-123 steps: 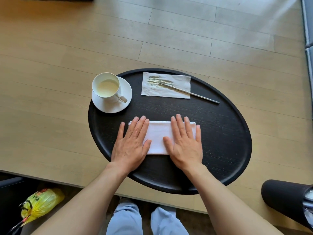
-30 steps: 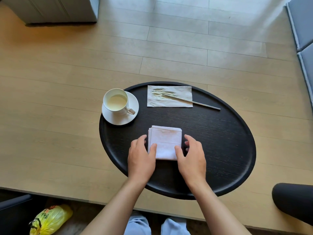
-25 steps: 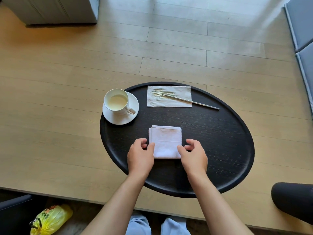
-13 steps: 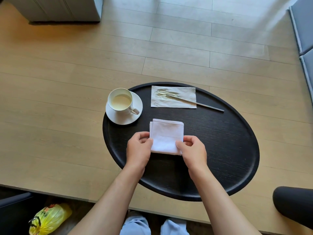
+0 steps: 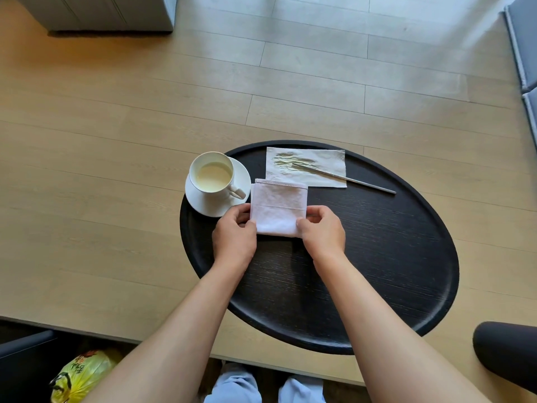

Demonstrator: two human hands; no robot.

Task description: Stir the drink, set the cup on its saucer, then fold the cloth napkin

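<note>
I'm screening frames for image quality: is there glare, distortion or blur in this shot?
Head view: sunlight washes out the floor at top; wide-angle bend curves the floorboards and stretches the forearms; the folded napkin, cup and both hands stay sharp.

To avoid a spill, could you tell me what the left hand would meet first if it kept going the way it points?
Likely the saucer rim, then the cup on it: the left hand, gripping the folded napkin, points straight towards them. Depth is unclear.
</note>
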